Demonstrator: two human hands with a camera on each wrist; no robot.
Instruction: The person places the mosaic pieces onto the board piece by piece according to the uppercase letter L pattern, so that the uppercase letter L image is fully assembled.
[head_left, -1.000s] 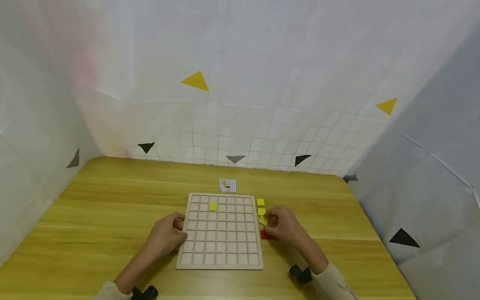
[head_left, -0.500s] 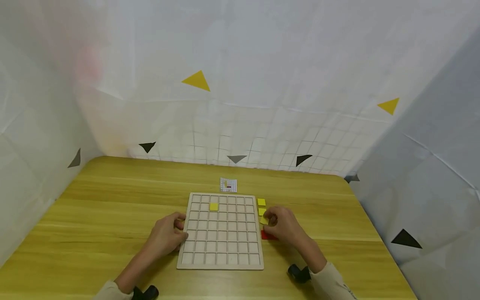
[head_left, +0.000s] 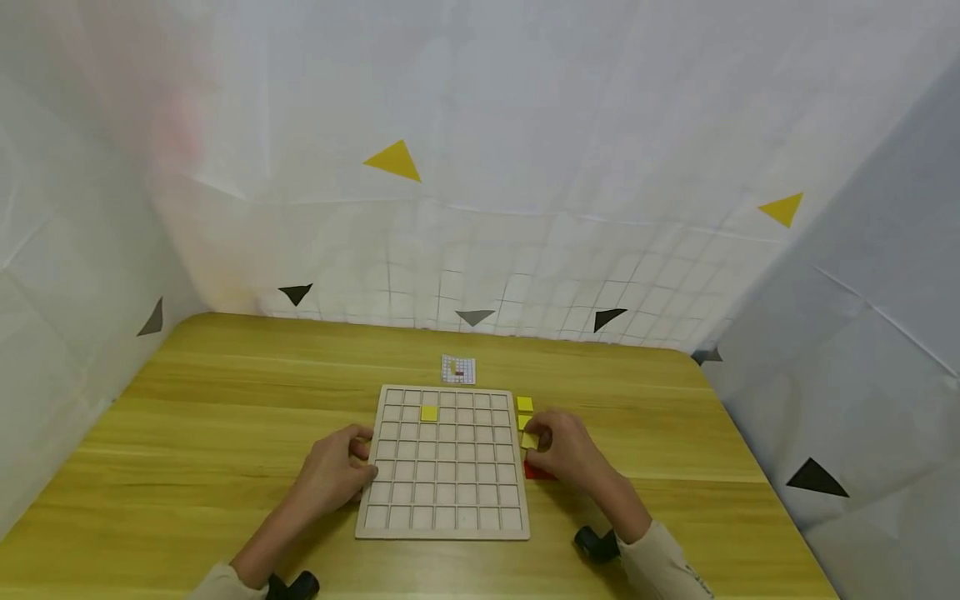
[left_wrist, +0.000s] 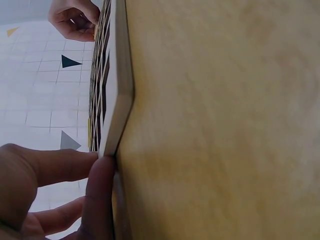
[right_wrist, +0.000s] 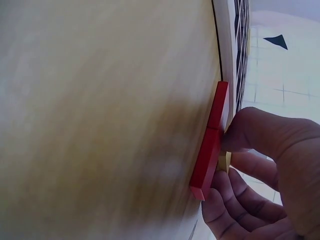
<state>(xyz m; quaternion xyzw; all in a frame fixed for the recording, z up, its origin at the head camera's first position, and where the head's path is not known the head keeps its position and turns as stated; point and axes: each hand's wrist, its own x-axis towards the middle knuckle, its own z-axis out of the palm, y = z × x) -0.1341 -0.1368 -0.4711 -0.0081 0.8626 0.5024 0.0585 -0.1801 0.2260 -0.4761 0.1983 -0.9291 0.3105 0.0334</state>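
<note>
A pale wooden grid board lies flat, with one yellow tile in a cell of its second row from the far edge. My left hand holds the board's left edge, thumb and fingertips against its side. Just beyond the right edge, my right hand pinches another yellow tile between thumb and fingers, low over the table. Below that thumb sit two red tiles end to end, partly covered by the hand in the head view.
Two more yellow tiles line the board's right side, beyond the right hand. Behind the board lies a small printed grid card with coloured cells. White sheeting with triangle marks surrounds the wooden table.
Between my right fingers, the yellow tile has turned slightly. My left hand stays at the board's edge, and the tile on the board has not moved in its cell.
</note>
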